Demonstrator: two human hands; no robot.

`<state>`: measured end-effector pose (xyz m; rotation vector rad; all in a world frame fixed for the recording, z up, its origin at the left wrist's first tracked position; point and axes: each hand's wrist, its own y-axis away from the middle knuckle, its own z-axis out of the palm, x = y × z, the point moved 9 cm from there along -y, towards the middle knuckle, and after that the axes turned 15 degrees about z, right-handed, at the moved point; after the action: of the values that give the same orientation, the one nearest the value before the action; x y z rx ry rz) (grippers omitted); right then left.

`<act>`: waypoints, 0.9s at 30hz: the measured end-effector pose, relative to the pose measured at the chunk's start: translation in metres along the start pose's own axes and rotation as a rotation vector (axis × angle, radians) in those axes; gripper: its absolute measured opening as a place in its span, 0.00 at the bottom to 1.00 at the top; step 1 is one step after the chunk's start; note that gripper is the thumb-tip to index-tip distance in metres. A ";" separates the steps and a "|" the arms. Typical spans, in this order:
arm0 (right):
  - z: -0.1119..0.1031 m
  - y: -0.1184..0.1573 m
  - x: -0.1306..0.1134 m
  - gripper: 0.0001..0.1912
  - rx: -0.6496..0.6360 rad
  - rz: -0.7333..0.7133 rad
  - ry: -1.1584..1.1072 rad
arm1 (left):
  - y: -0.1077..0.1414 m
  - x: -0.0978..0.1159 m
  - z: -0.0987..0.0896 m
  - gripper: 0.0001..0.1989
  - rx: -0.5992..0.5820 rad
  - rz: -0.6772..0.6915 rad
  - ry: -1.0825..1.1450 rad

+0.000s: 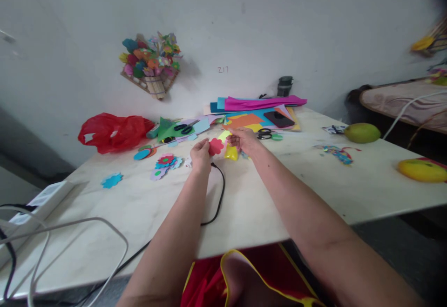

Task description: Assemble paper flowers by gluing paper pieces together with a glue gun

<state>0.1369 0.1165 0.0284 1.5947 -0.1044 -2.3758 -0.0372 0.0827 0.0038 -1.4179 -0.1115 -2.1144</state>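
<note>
My left hand (201, 154) pinches a red flower-shaped paper cutout (216, 146) by its left edge, above the table. Just to the right, my right hand (243, 140) has its fingers bent together at a pale yellow paper piece (224, 136), whose outline is partly hidden. A shiny yellow object (231, 152) sits below the right fingers; its kind is unclear. To the left lies a group of layered paper flowers (165, 163) in red, blue and lilac. A single blue paper flower (112, 180) rests farther left, and blue and orange paper discs (142, 154) lie behind it.
Black-handled scissors (264, 134) lie behind my right hand, another pair (186, 127) on the left. Coloured sheets (244, 121) and a phone (278, 119) are at the back. A black cable (223, 190) crosses the table. A red bag (115, 132) and mango (362, 132) flank the work.
</note>
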 end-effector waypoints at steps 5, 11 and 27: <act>-0.002 -0.001 0.000 0.08 0.013 -0.007 -0.018 | 0.001 0.004 -0.001 0.10 0.019 -0.008 0.003; -0.003 -0.003 0.001 0.08 -0.009 -0.025 -0.006 | 0.002 0.010 -0.006 0.10 0.039 -0.011 -0.001; 0.001 0.005 0.000 0.15 -0.011 -0.015 0.111 | -0.003 0.015 -0.013 0.14 0.040 0.017 -0.014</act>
<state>0.1372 0.1115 0.0298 1.7231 -0.0570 -2.2888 -0.0537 0.0736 0.0119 -1.4058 -0.1458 -2.0768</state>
